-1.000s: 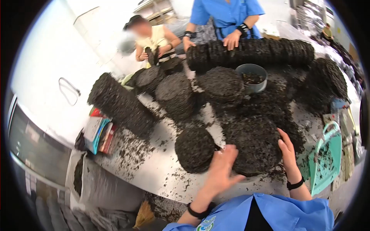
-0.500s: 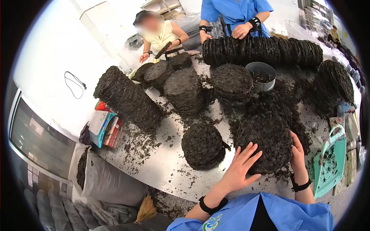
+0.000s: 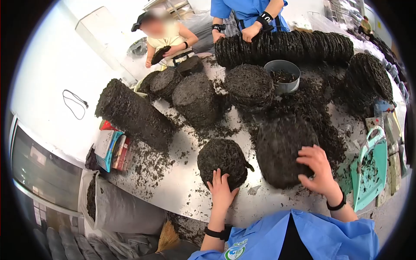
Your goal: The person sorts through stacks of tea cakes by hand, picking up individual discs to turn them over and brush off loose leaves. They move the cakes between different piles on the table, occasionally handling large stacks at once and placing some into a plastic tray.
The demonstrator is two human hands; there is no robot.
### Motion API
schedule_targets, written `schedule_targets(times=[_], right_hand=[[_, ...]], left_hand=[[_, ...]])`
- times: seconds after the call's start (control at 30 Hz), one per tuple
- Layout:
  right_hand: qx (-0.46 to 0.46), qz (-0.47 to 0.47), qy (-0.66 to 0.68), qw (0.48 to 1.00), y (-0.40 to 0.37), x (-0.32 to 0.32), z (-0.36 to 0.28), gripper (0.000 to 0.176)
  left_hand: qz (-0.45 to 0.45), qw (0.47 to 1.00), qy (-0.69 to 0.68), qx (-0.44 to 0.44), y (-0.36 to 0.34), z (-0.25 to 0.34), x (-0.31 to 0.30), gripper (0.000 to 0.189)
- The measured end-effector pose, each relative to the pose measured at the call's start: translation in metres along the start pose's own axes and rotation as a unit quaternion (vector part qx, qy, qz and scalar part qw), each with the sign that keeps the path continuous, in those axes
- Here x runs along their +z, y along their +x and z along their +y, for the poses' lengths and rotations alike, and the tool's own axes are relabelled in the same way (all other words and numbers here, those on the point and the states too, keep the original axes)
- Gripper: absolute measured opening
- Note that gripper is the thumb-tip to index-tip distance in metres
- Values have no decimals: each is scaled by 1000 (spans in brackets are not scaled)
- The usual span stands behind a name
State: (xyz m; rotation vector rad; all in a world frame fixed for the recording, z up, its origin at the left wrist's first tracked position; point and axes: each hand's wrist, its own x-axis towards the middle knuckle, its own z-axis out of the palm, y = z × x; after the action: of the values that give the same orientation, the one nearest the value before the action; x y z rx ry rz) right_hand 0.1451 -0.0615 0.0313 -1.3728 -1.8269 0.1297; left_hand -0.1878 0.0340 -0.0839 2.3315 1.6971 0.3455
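Close to the near edge of the table [image 3: 182,195], the fingers of the left hand [image 3: 222,190] lie spread flat against a small stack [image 3: 223,157] of dark dried discs. Those of the right hand [image 3: 318,170] curl over the rim of the larger stack [image 3: 279,149] just beside it. Both look crumbly, so I'd press evenly with whole palms; loose flakes [image 3: 147,167] already litter the table.

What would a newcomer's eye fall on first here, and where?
Dark, crumbly round stacks crowd the metal table, with a long row lying along its far edge. Nearest, the left hand touches a small stack and the right hand rests on a larger stack; a teal dustpan sits at right.
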Motion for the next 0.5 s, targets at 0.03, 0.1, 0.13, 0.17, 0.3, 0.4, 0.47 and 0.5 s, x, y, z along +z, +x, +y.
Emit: schedule_targets(times=[0.03,0.1,0.13,0.17,0.3,0.4,0.47,0.5], right_hand=[[5,5,-36,999,4,4,1,41],[-34,78,-90,992,14,7,-8,37],[-73,108,-79,988,17,10,-15,34],[-110,60,9,992,19,19,-24,29],[-76,-158,204,963,18,90,-58,15],[-51,-177,142,972,-5,174,-26,11],[-44,-166,89,981,-10,198,-14,11],[-42,-165,72,983,-13,203,-11,10]], left_hand=[[8,1000,-6,4,-6,-2,0,66],[3,1000,-16,2,-18,-7,-3,64],[-6,1000,-23,6,-26,-9,-5,63],[-7,1000,-24,5,-32,-10,-6,63],[-16,999,-42,30,-53,-12,-7,62],[-15,998,-53,41,-66,-14,-6,62],[-11,997,-60,48,-70,-14,-5,62],[-11,997,-64,50,-71,-13,-5,62]])
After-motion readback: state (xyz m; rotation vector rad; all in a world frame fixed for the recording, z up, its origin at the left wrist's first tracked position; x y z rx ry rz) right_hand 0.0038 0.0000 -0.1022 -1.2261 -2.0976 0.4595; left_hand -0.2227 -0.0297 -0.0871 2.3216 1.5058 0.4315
